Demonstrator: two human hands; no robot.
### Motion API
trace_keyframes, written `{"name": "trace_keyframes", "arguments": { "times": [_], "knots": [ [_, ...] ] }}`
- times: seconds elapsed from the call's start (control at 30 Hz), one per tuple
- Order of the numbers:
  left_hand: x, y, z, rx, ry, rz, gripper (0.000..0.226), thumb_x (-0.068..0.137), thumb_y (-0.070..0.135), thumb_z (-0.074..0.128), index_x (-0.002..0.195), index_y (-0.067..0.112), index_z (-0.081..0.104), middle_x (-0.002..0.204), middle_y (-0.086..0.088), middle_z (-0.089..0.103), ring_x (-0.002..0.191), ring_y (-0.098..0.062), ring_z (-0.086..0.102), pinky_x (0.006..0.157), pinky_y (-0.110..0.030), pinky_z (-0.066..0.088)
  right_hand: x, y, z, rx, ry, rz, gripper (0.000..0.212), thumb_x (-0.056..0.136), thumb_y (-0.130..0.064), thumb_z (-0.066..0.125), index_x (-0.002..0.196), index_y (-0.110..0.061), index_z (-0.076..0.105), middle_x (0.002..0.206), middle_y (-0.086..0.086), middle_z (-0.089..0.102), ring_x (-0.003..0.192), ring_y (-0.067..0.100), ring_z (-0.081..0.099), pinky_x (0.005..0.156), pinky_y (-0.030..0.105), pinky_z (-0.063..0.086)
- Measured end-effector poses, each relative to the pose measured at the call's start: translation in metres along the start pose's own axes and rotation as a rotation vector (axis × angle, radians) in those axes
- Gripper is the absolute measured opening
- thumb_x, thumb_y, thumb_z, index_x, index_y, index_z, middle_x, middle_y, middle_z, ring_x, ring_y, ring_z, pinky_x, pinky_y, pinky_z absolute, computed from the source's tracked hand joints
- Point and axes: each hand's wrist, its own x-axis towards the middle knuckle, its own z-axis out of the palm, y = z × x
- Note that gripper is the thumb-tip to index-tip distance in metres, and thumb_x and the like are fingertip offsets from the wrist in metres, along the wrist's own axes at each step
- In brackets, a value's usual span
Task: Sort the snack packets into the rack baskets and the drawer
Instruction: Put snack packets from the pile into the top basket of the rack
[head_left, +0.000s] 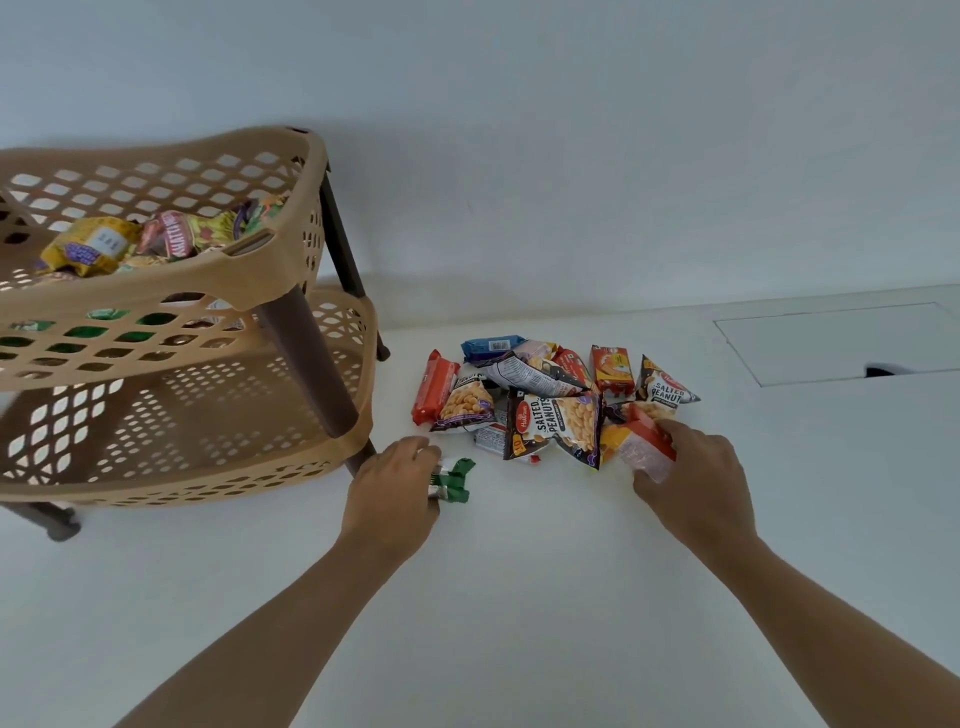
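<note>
The left hand (392, 488) grips a green packet (453, 480) on the table (519, 597); the right hand (691, 478) clutches a red packet (647, 441). Beyond lies the packet pile (550, 400). Leftward, the rack (171, 322) holds packets in its top basket (270, 270).

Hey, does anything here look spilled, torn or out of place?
Nothing looks damaged or spilled. The unsorted snack packets lie jumbled and overlapping on the white surface beside the rack, as expected mid-sort.
</note>
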Motion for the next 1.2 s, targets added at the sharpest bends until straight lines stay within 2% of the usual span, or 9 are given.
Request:
{"name": "trace_keyframes", "arguments": {
  "times": [0.13,0.3,0.47,0.57,0.73,0.9,0.97,1.13,1.2],
  "knots": [
    [-0.029,0.007,-0.012,-0.140,0.052,-0.090,0.045,0.075,0.035,0.071,0.117,0.031,0.057,0.109,0.014,0.063,0.089,-0.008,0.057,0.072,-0.020,0.045,-0.009,-0.002,-0.011,0.023,0.051,0.017,0.065,0.064,-0.034,0.077,0.124,-0.017,0.057,0.098,0.003,0.069,0.091,0.028,0.057,0.076,0.040,0.051],
    [-0.065,0.012,-0.031,-0.219,0.116,-0.136,0.049,0.075,0.045,0.071,0.119,0.031,0.057,0.107,0.016,0.062,0.079,-0.003,0.048,0.066,-0.016,0.037,-0.020,-0.018,-0.028,0.158,0.056,0.057,0.065,0.067,-0.040,0.076,0.126,-0.022,0.055,0.106,-0.002,0.066,0.093,0.021,0.060,0.079,0.036,0.051],
    [-0.097,0.004,-0.062,-0.239,0.189,-0.142,0.048,0.072,0.041,0.077,0.115,0.027,0.062,0.103,0.014,0.066,0.081,-0.005,0.056,0.069,-0.016,0.039,-0.034,-0.054,-0.044,0.420,0.037,0.025,0.064,0.066,-0.043,0.079,0.125,-0.033,0.055,0.102,-0.017,0.062,0.086,0.004,0.058,0.062,0.011,0.040],
    [-0.113,-0.008,-0.084,-0.262,0.219,-0.170,0.046,0.074,0.044,0.074,0.115,0.031,0.060,0.102,0.019,0.063,0.083,-0.005,0.056,0.069,-0.015,0.040,-0.046,-0.082,-0.050,0.529,0.020,-0.050,0.067,0.064,-0.043,0.081,0.126,-0.031,0.057,0.107,-0.016,0.065,0.093,0.003,0.062,0.072,0.023,0.052],
    [-0.136,-0.038,-0.121,-0.338,0.259,-0.230,0.045,0.071,0.044,0.070,0.113,0.038,0.056,0.094,0.026,0.059,0.081,-0.002,0.055,0.064,-0.011,0.040,-0.070,-0.137,-0.059,0.676,0.047,-0.159,0.065,0.063,-0.038,0.085,0.122,-0.037,0.057,0.103,-0.027,0.061,0.092,-0.007,0.059,0.069,0.011,0.044],
    [-0.154,-0.084,-0.159,-0.455,0.321,-0.233,0.041,0.064,0.044,0.067,0.104,0.039,0.058,0.085,0.022,0.063,0.079,-0.002,0.060,0.066,-0.028,0.054,-0.090,-0.200,-0.066,0.749,0.041,-0.236,0.058,0.064,-0.037,0.084,0.115,-0.043,0.056,0.103,-0.025,0.064,0.090,-0.008,0.060,0.065,0.009,0.046],
    [-0.160,-0.107,-0.174,-0.516,0.341,-0.243,0.042,0.062,0.045,0.070,0.103,0.040,0.058,0.084,0.023,0.064,0.078,0.001,0.061,0.066,-0.027,0.056,-0.099,-0.228,-0.068,0.755,0.044,-0.260,0.058,0.064,-0.036,0.085,0.114,-0.041,0.057,0.101,-0.026,0.065,0.091,-0.011,0.059,0.061,0.007,0.046],
    [-0.172,-0.168,-0.210,-0.717,0.340,-0.246,0.038,0.059,0.046,0.073,0.093,0.033,0.063,0.079,0.017,0.070,0.072,-0.001,0.067,0.058,-0.023,0.056,-0.121,-0.295,-0.070,0.748,0.028,-0.333,0.059,0.063,-0.031,0.088,0.112,-0.044,0.060,0.102,-0.030,0.065,0.091,-0.007,0.062,0.071,0.019,0.051],
    [-0.175,-0.192,-0.224,-0.752,0.342,-0.239,0.039,0.058,0.050,0.071,0.092,0.033,0.064,0.082,0.017,0.071,0.077,-0.001,0.067,0.060,-0.019,0.055,-0.128,-0.323,-0.072,0.737,0.040,-0.360,0.061,0.062,-0.028,0.090,0.113,-0.043,0.061,0.101,-0.028,0.065,0.089,-0.006,0.062,0.062,0.017,0.054]
  ]
}}
